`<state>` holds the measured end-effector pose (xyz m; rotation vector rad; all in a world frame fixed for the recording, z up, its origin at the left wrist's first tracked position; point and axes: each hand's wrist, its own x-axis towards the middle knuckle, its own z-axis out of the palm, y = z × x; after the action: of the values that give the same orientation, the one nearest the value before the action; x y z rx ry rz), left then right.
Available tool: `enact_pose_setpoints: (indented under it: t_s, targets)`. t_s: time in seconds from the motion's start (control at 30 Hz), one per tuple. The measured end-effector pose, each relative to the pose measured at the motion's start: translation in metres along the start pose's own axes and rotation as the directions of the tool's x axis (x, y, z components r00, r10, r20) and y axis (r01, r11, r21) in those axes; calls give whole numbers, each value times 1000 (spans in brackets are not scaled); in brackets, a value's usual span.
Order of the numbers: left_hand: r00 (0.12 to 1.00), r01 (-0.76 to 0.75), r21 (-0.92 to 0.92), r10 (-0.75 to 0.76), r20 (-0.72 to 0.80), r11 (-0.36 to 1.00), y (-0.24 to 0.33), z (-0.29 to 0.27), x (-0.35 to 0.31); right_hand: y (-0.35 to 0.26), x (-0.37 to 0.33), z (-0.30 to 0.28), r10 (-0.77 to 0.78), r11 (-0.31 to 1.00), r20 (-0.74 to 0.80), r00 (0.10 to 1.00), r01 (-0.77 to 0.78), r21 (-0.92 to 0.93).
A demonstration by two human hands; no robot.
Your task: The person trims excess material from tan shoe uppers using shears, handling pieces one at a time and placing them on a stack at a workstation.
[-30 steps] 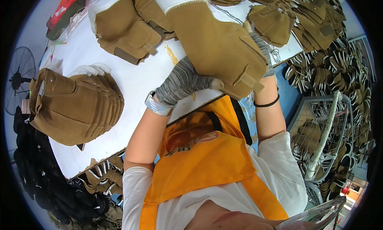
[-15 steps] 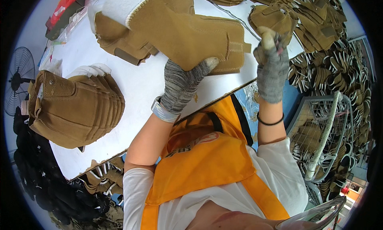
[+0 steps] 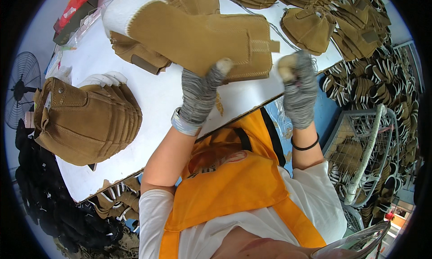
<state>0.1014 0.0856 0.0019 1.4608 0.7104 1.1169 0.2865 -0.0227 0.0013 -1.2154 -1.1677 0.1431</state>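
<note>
Shifted since 0.5 s ago: right hand (image 3: 299, 86) dropped toward the near edge of the table (image 3: 155, 101); brown boot upper (image 3: 193, 36) and left hand (image 3: 198, 97) slid slightly left.

Left hand: thumb pressed on top of the upper's near side, fingers underneath and hidden; it has hold of the piece. Right hand: fingers curled closed, off the upper, just beside its tab end, over the near edge toward the right corner. Motion blur there; can't tell if anything small is held.

Upper is raised over the surface, white fleece cuff (image 3: 130, 11) toward the far left, tab end toward the right corner, partly covering another brown piece (image 3: 135, 56).

Progress, judged: 1 upper in hand, looks mid-handling. Seams at the tab end look sewn, cuff attached; tab pokes out past the edge. What is left on it: can't tell. Nested stack (image 3: 99, 124) sits by the left edge, more brown uppers (image 3: 308, 29) near the right corner; finished or waiting, not clear for either.
</note>
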Motion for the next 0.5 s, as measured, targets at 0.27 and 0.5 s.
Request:
enact_pose_setpoints:
  t_s: [0.27, 0.5]
  targets:
    - [989, 149, -616, -110, 102, 774, 12, 7, -1, 8, 25, -50, 494, 754, -48, 868, -400, 521]
    - [921, 388, -911, -22, 389, 141, 19, -7, 8, -14, 14, -60, 436, 886, -74, 897, -413, 212]
